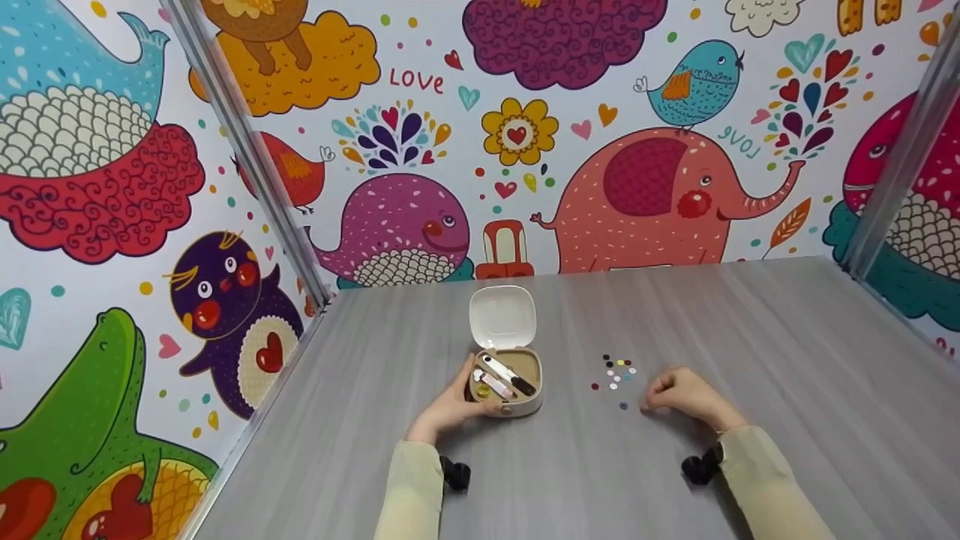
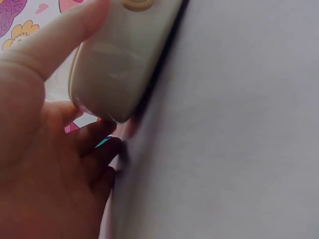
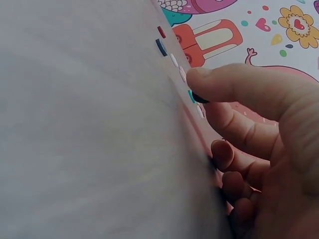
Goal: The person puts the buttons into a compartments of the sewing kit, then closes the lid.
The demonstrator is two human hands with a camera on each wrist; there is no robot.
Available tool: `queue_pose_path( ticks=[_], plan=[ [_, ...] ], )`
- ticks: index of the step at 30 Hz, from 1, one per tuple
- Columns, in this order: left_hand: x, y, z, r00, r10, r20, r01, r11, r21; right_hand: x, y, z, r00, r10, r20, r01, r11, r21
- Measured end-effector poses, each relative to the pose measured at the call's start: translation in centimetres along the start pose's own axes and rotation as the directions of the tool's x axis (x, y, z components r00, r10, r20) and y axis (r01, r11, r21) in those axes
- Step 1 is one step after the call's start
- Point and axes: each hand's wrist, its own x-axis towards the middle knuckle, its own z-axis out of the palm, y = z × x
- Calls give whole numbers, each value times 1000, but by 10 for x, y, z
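My left hand (image 1: pixel 457 401) grips a small cream box (image 1: pixel 525 407) at its left side, thumb across the front by a round tan clasp (image 2: pixel 137 4). The box's white lid (image 1: pixel 502 316) stands raised. Inside lie a long white-and-black tool (image 1: pixel 510 374), a pale pinkish tube-like piece (image 1: pixel 495 385) and a small yellow item (image 1: pixel 484 391). To the right, my right hand (image 1: pixel 686 394) is low over the table, thumb and index finger pinching a small dark button (image 3: pixel 200 98), mostly covered by the thumb. Its other fingers curl in toward the palm.
Several small coloured buttons (image 1: pixel 615 386) lie scattered on the grey table (image 1: pixel 570 465) between the box and my right hand. A blue button (image 1: pixel 623 406) is nearest me. Printed cartoon panels (image 1: pixel 517 202) rise behind the table and at its sides.
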Motion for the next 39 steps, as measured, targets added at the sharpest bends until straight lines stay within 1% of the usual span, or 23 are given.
queue_pose_path(
  ticks=[3, 6, 10, 15, 18, 23, 25, 29, 31, 35, 36, 39],
  plan=[
    [0, -2, 1, 1000, -3, -3, 3, 1000, 12, -2, -1, 0, 1000, -10, 10, 10, 1000, 16],
    [-1, -5, 3, 1000, -8, -6, 8, 1000, 17, -4, -2, 0, 1000, 4, 20, -5, 1000, 30],
    [-4, -7, 5, 1000, -5, -6, 5, 1000, 3, -4, -5, -1, 999, 39, 26, -39, 999, 18],
    [-5, -7, 4, 1000, -10, -1, 10, 1000, -16, -1, -7, -6, 998, 45, 40, -46, 999, 10],
    [-4, -7, 4, 1000, -12, 4, 12, 1000, -16, 0, -7, -8, 998, 59, 27, -59, 998, -9],
    [-4, -4, 6, 1000, -28, 2, 28, 999, -21, 5, -9, -10, 993, 115, -12, -116, 992, -58],
    [-3, -4, 7, 999, -43, 0, 43, 999, -24, 8, -10, -10, 991, 131, -22, -133, 989, -72],
    [-3, -2, 6, 999, -46, -1, 46, 999, -2, 14, -15, -10, 990, 139, -14, -140, 988, -72],
    [-3, -2, 5, 999, -42, 1, 42, 999, 13, 17, -17, -10, 991, 132, -1, -131, 989, -68],
    [-2, -1, 2, 1000, -29, 3, 29, 999, 43, 25, -20, -10, 994, 105, 18, -104, 992, -65],
    [-1, -1, 1, 1000, -26, 2, 26, 999, 45, 27, -20, -11, 996, 89, 21, -87, 994, -69],
    [0, 0, 0, 1000, -28, 5, 28, 999, 42, 33, -23, -11, 997, 74, 22, -72, 995, -73]
  ],
)
